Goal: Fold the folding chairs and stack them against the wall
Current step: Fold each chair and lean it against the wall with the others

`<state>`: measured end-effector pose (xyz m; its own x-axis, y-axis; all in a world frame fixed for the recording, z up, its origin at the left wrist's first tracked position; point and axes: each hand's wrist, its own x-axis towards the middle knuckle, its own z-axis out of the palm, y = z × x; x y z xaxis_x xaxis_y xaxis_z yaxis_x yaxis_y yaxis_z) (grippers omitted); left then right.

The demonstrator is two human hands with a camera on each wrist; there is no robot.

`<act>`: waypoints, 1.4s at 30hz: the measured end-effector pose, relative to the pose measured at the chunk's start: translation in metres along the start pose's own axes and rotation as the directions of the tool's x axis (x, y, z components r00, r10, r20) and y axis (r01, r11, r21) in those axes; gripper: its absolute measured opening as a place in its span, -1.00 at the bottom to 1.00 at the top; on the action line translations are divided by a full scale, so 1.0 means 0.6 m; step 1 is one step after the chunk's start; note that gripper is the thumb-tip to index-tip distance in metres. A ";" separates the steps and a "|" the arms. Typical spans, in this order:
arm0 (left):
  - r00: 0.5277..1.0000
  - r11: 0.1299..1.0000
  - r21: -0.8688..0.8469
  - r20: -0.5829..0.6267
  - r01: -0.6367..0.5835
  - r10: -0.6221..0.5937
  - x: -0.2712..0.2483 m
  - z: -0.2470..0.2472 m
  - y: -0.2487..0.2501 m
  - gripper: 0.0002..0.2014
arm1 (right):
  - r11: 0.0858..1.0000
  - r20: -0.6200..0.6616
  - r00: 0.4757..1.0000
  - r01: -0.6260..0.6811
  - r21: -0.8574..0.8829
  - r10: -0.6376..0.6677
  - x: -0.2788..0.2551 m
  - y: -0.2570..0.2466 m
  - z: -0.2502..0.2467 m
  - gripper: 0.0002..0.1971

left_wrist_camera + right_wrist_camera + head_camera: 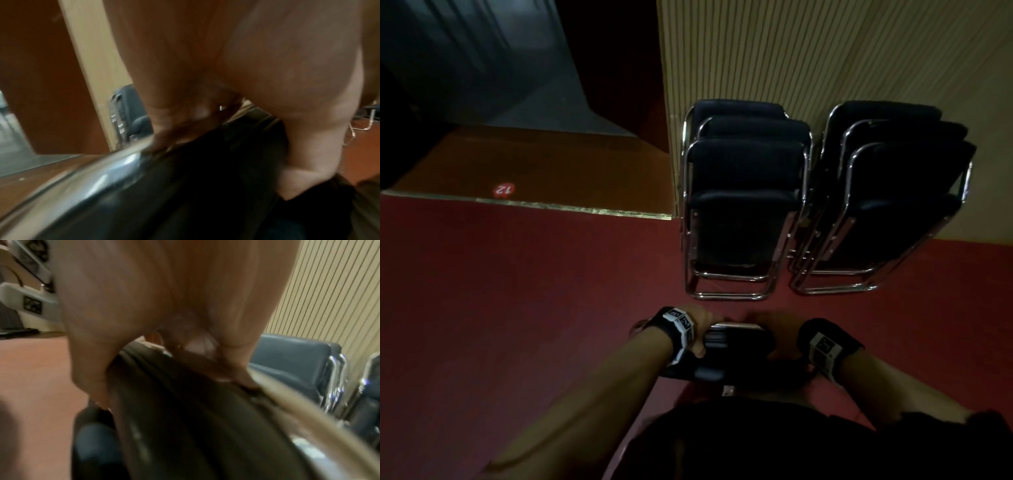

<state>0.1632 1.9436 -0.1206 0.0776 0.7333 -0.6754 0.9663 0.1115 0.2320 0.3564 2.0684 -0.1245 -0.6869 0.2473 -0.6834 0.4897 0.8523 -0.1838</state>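
Close to the person's body, a folded black folding chair (pixel 736 342) is held upright by its top edge over the red carpet (pixel 517 308). The left hand (pixel 697 329) curls round the padded top and chrome tube at its left end, and the right hand (pixel 777 330) grips the right end the same way, fingers wrapped over the frame. Beyond it, two stacks of folded chairs lean against the ribbed beige wall (pixel 825 51): a left stack (pixel 746 192) and a right stack (pixel 893 192), three chairs each, side by side. Farther left, a round red "12" sticker (pixel 503 189) lies on an orange floor section.
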 end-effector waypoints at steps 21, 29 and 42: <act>0.988 0.998 0.052 0.148 0.034 -0.042 0.173 -0.221 -0.007 -0.35 | 0.995 0.005 1.000 0.017 0.096 -0.018 0.071 0.197 -0.148 -0.46; 0.984 1.000 -0.023 0.176 -0.002 0.006 0.204 -0.253 -0.074 -0.22 | 0.994 0.054 0.998 0.007 0.110 -0.013 0.139 0.199 -0.196 -0.43; 0.999 0.991 -0.131 -0.003 0.039 -0.040 0.257 -0.290 -0.234 -0.27 | 0.987 -0.050 0.986 -0.159 0.033 0.161 0.267 0.179 -0.340 -0.50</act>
<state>-0.0031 2.1575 -0.1354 0.0383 0.7305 -0.6818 0.9283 0.2265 0.2949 0.1895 2.2933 -0.1096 -0.6250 0.4038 -0.6681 0.6106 0.7861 -0.0960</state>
